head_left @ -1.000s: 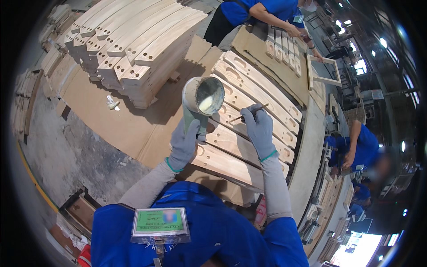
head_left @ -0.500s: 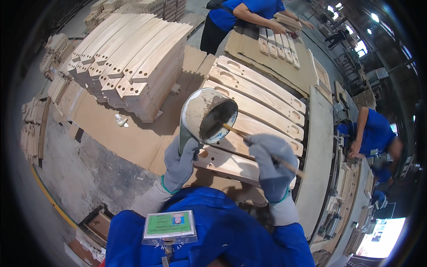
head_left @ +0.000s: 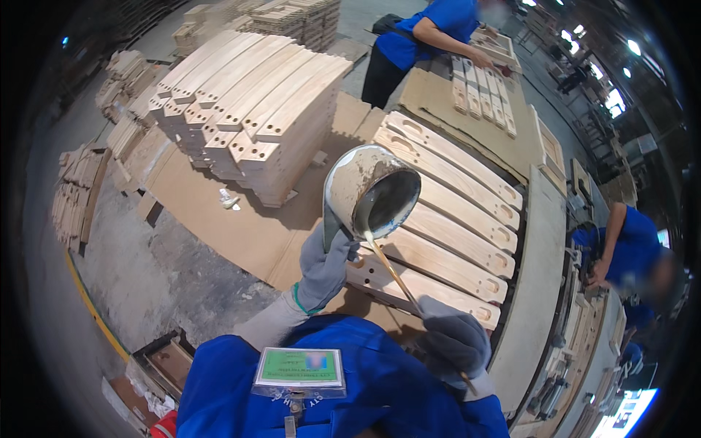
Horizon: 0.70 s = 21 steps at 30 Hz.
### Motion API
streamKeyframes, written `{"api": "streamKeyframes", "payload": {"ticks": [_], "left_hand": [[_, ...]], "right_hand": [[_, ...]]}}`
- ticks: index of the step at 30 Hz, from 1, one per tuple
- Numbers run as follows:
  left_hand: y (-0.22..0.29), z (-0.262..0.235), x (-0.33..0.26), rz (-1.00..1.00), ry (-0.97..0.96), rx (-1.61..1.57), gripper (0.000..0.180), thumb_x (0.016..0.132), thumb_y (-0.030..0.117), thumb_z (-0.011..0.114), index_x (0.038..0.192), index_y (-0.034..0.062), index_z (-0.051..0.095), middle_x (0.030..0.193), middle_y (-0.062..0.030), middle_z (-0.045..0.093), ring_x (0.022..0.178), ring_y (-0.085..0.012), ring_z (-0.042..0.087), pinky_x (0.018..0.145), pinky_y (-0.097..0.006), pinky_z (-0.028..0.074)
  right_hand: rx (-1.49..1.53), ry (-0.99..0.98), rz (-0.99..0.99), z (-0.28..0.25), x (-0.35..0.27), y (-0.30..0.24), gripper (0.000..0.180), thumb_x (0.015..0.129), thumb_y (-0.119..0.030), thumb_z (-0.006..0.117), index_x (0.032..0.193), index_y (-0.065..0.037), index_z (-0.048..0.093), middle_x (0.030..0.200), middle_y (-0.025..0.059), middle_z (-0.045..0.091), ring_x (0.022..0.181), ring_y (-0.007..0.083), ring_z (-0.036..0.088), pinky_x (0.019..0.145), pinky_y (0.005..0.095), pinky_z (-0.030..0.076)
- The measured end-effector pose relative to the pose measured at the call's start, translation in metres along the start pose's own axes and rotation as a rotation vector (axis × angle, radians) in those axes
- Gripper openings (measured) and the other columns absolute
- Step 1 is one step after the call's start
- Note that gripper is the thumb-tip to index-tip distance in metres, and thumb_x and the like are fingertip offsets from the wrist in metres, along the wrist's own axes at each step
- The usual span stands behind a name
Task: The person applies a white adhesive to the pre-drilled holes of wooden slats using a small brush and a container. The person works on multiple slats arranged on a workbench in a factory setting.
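My left hand [head_left: 323, 266], in a grey glove, is closed on a stained, cream-coloured pot [head_left: 350, 175] by its side. The pot is tipped so that its mouth faces right, and a greyish coating lines its inside. In my gloved right hand [head_left: 454, 339] is a thin wooden stick [head_left: 395, 273], its pale, wet-looking tip touching the pot's lower rim. Beneath the pot, several pale wooden slats [head_left: 449, 232] lie side by side, with oval recesses near their ends. The nearest slat [head_left: 420, 288] also shows small round holes.
A tall stack of curved wooden pieces [head_left: 248, 109] stands on brown cardboard [head_left: 219, 197] to the left. Across the bench, a person in blue [head_left: 427, 44] handles more slats [head_left: 485, 95]. Another person in blue [head_left: 621, 241] works at the right. A small white crumpled item [head_left: 228, 199] lies on the cardboard.
The stick has come from inside the pot to its lower rim. My right hand has moved down, nearer my body. The whole view has shifted slightly.
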<state>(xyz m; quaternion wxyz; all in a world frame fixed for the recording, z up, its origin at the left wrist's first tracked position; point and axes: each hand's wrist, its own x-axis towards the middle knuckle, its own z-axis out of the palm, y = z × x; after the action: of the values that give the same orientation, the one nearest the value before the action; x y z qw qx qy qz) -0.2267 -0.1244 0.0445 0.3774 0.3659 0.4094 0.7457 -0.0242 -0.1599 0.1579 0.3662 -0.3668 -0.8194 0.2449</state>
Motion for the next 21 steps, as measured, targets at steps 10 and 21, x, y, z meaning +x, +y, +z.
{"api": "streamKeyframes", "payload": {"ticks": [10, 21], "left_hand": [[0.001, 0.003, -0.004, 0.039, -0.089, 0.011, 0.019, 0.093, 0.014, 0.05, 0.101, -0.0028, 0.055, 0.075, -0.0063, 0.059, 0.06, -0.0101, 0.055, 0.053, -0.024, 0.044], [-0.065, -0.032, -0.005, -0.091, 0.113, 0.291, 0.021, 0.092, 0.019, 0.051, 0.096, 0.0006, 0.059, 0.07, -0.0057, 0.061, 0.056, -0.0142, 0.058, 0.053, -0.027, 0.045]], "right_hand": [[0.049, 0.052, -0.119, 0.0, 0.005, 0.001, 0.008, 0.072, -0.001, 0.063, 0.08, 0.001, 0.064, 0.087, 0.0182, 0.067, 0.073, 0.0239, 0.065, 0.069, 0.0326, 0.051], [0.488, 0.238, 0.359, 0.027, 0.066, 0.069, 0.007, 0.087, -0.001, 0.055, 0.086, 0.005, 0.058, 0.086, 0.0141, 0.063, 0.072, 0.0177, 0.063, 0.068, 0.0271, 0.052]]}}
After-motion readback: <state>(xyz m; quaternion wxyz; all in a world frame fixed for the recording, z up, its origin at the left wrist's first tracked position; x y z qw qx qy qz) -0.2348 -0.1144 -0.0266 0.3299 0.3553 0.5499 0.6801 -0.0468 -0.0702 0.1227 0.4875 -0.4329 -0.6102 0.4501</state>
